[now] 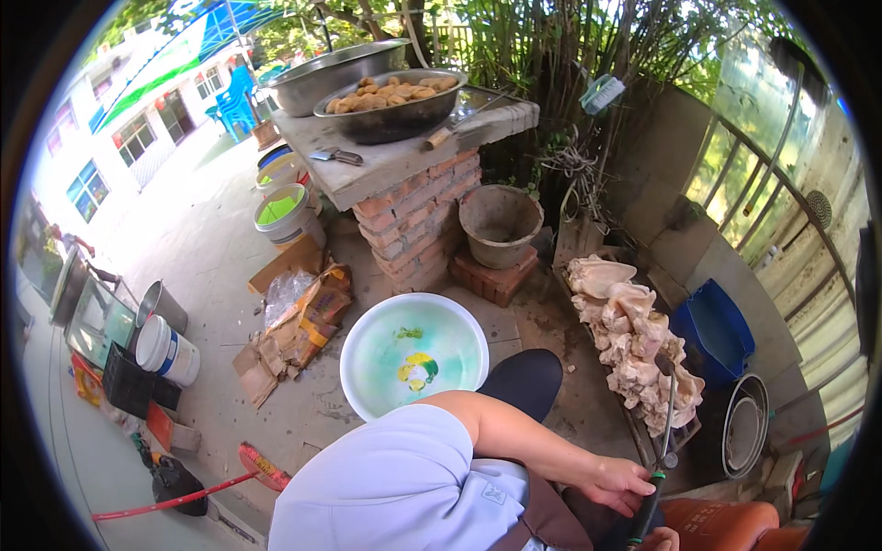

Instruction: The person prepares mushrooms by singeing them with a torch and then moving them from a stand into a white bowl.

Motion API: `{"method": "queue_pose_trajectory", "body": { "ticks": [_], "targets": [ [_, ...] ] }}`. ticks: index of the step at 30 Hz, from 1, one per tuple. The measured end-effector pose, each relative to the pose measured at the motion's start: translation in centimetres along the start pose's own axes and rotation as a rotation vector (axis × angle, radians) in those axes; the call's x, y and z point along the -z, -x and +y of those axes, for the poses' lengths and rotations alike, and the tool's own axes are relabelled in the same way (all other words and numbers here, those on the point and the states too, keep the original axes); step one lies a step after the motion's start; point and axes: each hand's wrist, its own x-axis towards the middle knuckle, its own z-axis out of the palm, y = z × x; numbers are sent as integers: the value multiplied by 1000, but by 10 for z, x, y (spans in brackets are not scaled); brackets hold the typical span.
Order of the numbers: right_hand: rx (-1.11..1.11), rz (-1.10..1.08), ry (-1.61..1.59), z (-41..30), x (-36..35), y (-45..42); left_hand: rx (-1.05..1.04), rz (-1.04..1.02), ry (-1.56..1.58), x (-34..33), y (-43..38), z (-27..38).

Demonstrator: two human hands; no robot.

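Note:
My left hand (617,482) reaches across to the lower right, its bent fingers against the upper end of the dark handle of a gas torch (648,506). My right hand (661,539), partly cut off by the bottom edge, grips the lower handle. The torch's thin metal pipe points up toward a heap of pale raw meat pieces (630,330) on a low rack (630,430). No flame can be made out. An orange gas cylinder (716,520) lies beside my hands.
A white-rimmed basin (351,358) stands before me. Behind it, a concrete slab on brick (420,213) bears a pan (386,127) of brownish round pieces and a knife (337,157). A blue tub (713,327) and metal pot (747,427) flank the rack; flattened cardboard (303,330) lies left.

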Motion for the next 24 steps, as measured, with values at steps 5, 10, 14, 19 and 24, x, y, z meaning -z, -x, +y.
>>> {"method": "queue_pose_trajectory", "body": {
  "ticks": [5, 10, 14, 19, 24],
  "targets": [
    [-132, -299, -312, -33, -28, 12, -56, 107, -233, -3, 8, 28],
    [428, -279, -61, -35, -26, 6, -123, 171, -305, -19, 5, 36],
    [82, -174, -366, -26, -8, 3, -189, 115, -468, -43, 5, 49],
    [691, 69, 146, 13, 33, 6, -278, 137, -678, -45, 32, 74],
    [490, 424, 11, 4, 72, 20, -294, 443, -887, 33, 68, 95]
  ]
}}
